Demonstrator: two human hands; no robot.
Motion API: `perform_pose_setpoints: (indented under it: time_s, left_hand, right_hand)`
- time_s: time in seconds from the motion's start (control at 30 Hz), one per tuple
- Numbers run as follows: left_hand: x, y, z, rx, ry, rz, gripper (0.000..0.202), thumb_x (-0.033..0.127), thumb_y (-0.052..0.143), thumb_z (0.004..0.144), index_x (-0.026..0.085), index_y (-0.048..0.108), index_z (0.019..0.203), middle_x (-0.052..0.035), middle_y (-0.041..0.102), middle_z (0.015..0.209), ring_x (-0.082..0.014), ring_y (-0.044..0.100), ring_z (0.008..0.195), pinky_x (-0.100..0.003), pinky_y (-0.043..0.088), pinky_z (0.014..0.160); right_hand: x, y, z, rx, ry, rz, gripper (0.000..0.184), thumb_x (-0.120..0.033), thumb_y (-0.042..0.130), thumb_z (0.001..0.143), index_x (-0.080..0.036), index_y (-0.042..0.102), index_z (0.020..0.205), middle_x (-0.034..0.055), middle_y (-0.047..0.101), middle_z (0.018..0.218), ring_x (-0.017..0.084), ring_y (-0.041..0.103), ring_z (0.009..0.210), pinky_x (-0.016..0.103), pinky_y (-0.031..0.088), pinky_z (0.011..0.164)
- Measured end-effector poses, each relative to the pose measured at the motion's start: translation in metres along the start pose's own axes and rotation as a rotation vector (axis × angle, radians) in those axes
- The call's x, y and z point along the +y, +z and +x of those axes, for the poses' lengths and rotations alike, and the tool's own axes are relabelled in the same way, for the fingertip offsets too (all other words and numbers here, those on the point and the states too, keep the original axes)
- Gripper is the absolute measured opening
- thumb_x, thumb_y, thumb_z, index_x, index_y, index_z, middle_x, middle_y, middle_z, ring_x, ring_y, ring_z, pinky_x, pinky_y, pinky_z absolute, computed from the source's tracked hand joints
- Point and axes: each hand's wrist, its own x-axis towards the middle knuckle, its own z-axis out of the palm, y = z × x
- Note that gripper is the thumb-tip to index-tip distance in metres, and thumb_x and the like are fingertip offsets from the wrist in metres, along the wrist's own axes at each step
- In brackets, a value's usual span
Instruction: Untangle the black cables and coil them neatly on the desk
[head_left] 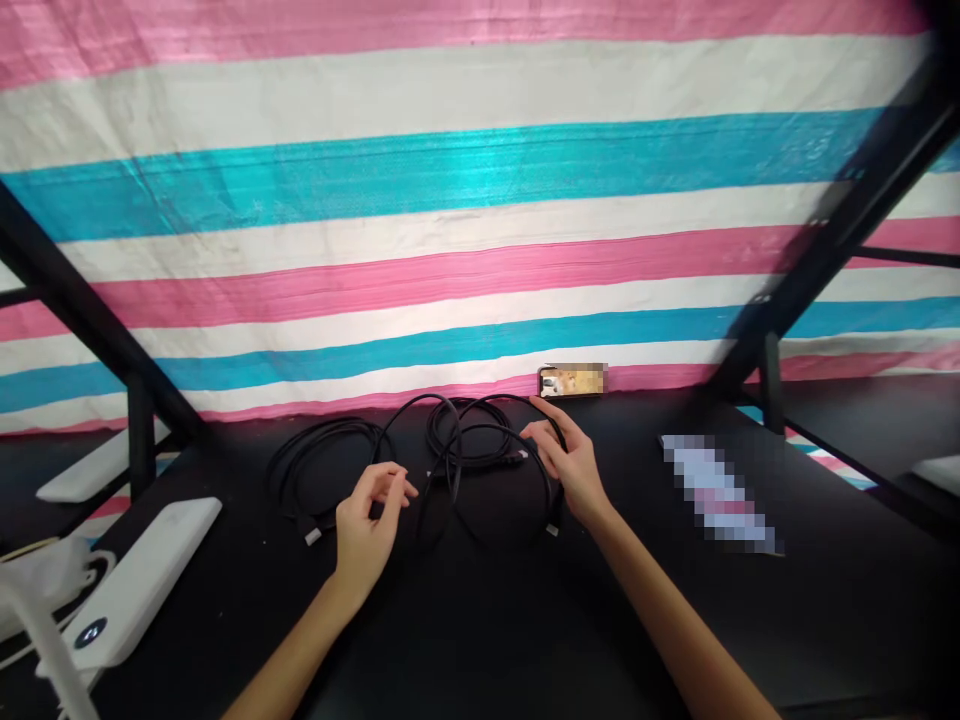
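Observation:
My right hand (568,462) is closed on a black cable (501,428), its loops spreading left over the dark tabletop. A connector end (553,528) shows just below that hand. My left hand (369,518) is beside the loops, its fingers loosely bent and thumb near the fingertips; I see nothing held in it. Behind it lies another coiled black cable (289,450), with a metal-tipped plug (312,536) near the left wrist. Between the hands, further back, is a third coil (435,440) with a plug (517,457).
A white slab-like device (154,580) with a dark oval lies left, near white cords (82,570). A phone-like object (574,381) leans at the back. A blurred flat packet (716,495) lies right. Black slanted frame bars (832,240) flank the table; a striped sheet (450,240) hangs behind.

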Motion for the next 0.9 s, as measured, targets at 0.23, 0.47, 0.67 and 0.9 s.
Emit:
perform_pose_setpoints:
  time_s: [0.23, 0.47, 0.67, 0.9]
  left_hand:
    - [-0.018, -0.008, 0.022, 0.180, 0.036, 0.399, 0.037, 0.036, 0.056, 0.080, 0.022, 0.050, 0.113, -0.0114, 0.055, 0.115, -0.0274, 0.051, 0.106, -0.045, 0.041, 0.090]
    - [-0.050, -0.005, 0.025, -0.023, -0.141, 0.255, 0.051, 0.039, 0.053, 0.080, 0.018, 0.041, 0.124, -0.0115, 0.061, 0.106, -0.0257, 0.057, 0.103, -0.045, 0.042, 0.091]
    - [-0.054, 0.003, 0.019, 0.039, -0.055, 0.420, 0.052, 0.041, 0.054, 0.077, 0.016, 0.046, 0.123, -0.0159, 0.055, 0.120, -0.0318, 0.048, 0.113, -0.050, 0.036, 0.096]
    - [-0.053, -0.003, 0.021, -0.045, -0.136, 0.362, 0.048, 0.041, 0.053, 0.077, 0.020, 0.047, 0.120, -0.0071, 0.064, 0.092, -0.0272, 0.057, 0.095, -0.047, 0.041, 0.088]
  right_hand:
    - [0.002, 0.001, 0.002, 0.020, 0.018, -0.070, 0.057, -0.033, 0.070, 0.068, -0.015, 0.057, 0.120, -0.0004, 0.059, 0.068, 0.009, 0.048, 0.054, 0.019, 0.034, 0.042]
    - [-0.007, -0.005, 0.001, -0.211, 0.081, -0.050, 0.067, -0.034, 0.070, 0.070, -0.017, 0.048, 0.131, 0.0003, 0.063, 0.067, 0.003, 0.031, 0.038, 0.018, 0.019, 0.035]
    - [-0.011, -0.012, 0.001, -0.310, 0.099, 0.015, 0.071, -0.028, 0.072, 0.069, -0.020, 0.044, 0.134, -0.0006, 0.061, 0.067, 0.004, 0.037, 0.044, 0.016, 0.021, 0.037]
    - [-0.017, -0.021, 0.002, -0.379, 0.076, -0.004, 0.069, -0.025, 0.072, 0.069, -0.021, 0.046, 0.133, -0.0026, 0.057, 0.062, 0.007, 0.044, 0.050, 0.017, 0.027, 0.041]
